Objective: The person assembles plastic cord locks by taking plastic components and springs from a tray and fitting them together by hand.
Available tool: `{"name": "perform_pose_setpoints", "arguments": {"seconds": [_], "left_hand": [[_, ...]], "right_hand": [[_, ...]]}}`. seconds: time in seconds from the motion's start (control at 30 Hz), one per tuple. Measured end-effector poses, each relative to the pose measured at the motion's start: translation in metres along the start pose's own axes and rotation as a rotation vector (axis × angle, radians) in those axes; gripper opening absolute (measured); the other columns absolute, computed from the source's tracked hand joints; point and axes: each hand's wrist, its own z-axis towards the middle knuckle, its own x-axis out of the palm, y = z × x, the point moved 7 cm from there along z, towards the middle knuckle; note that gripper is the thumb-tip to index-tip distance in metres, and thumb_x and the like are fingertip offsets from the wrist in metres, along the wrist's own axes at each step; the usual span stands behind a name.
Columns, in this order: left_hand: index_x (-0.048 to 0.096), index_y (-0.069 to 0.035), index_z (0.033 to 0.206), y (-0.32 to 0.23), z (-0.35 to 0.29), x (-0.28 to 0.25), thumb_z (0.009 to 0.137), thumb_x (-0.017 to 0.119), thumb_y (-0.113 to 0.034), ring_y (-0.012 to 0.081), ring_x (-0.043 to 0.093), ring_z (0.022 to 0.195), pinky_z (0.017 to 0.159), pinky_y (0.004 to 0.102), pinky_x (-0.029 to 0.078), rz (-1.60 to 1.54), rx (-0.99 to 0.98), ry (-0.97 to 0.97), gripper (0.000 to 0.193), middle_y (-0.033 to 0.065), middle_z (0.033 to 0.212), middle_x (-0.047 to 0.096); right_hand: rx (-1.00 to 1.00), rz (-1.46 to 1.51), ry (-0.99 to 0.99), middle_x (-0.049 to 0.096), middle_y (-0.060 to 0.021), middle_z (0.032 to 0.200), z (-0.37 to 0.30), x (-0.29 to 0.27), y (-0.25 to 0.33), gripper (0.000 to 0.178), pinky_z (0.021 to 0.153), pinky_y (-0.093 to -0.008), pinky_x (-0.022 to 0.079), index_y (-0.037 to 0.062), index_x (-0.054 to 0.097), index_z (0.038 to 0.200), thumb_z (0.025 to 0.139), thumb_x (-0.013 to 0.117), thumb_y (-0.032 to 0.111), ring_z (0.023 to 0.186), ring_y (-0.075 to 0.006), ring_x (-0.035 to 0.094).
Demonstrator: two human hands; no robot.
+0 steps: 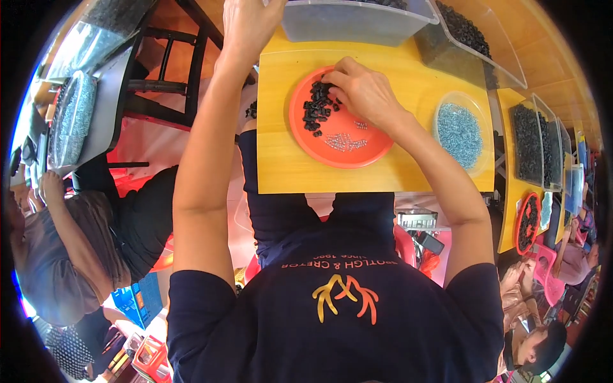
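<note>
A round red-orange plate (pixel 367 159) lies on the yellow table in front of me. Small black plastic parts (pixel 314 115) are heaped on its left side, and small silvery metal pieces (pixel 345 142) lie scattered toward its near side. Over the plate's far part, my right hand (pixel 365 89) has its fingers curled down into the black heap, thumb and forefinger pinching at a part there. My left hand (pixel 254 22) reaches up past the table's far left corner, close to a clear plastic bin (pixel 357 24); the picture's top edge cuts off its fingers.
A clear round tub of silvery pieces (pixel 458 136) stands on the table's right side. Another clear bin of black parts (pixel 460 67) sits at the far right. Black stool legs (pixel 163 83) stand to the left. Other people work at tables on both sides.
</note>
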Motion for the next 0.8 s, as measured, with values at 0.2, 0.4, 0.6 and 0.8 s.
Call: {"name": "perform_pose_setpoints", "arguments": {"seconds": [0.2,0.4,0.6,0.8], "left_hand": [[0.065,0.0,0.115,0.014,-0.072,-0.028,0.086,0.069,-0.003,0.0137,0.062,0.083,0.07,0.0246,0.05,0.012,-0.024,-0.015,0.029,0.0094,0.105,0.065],[0.065,-0.003,0.116,0.023,-0.145,-0.035,0.087,0.068,-0.003,0.0139,0.062,0.083,0.07,0.0263,0.05,-0.323,-0.453,-0.001,0.029,0.009,0.101,0.064],[0.068,0.0,0.111,-0.016,-0.179,-0.02,0.091,0.064,-0.003,0.013,0.066,0.081,0.074,0.0265,0.053,-0.56,-0.702,0.17,0.021,0.0067,0.089,0.066],[0.063,0.001,0.121,-0.062,-0.173,-0.019,0.093,0.063,0.0,0.0105,0.063,0.092,0.082,0.0247,0.051,-0.71,-0.641,0.24,0.028,0.0056,0.101,0.062]], "right_hand": [[-0.058,-0.138,0.082,0.059,-0.0098,0.106,0.015,0.014,0.012,0.027,0.077,-0.0421,0.052,0.0101,0.067,0.107,0.08,0.07,0.008,0.095,-0.0316,0.062],[-0.092,0.001,0.013,0.06,-0.0128,0.099,0.015,-0.002,0.009,0.017,0.074,-0.0403,0.053,0.0027,0.067,0.098,0.084,0.067,0.013,0.091,-0.0295,0.063],[0.357,0.895,0.159,0.065,-0.0013,0.098,-0.008,0.001,-0.004,0.022,0.077,-0.0267,0.05,0.001,0.066,0.111,0.094,0.065,0.016,0.085,-0.0108,0.06],[0.381,1.17,0.172,0.066,-0.0023,0.093,-0.034,-0.016,0.032,0.022,0.073,-0.0245,0.051,-0.0015,0.065,0.114,0.094,0.064,0.01,0.079,-0.0075,0.06]]}}
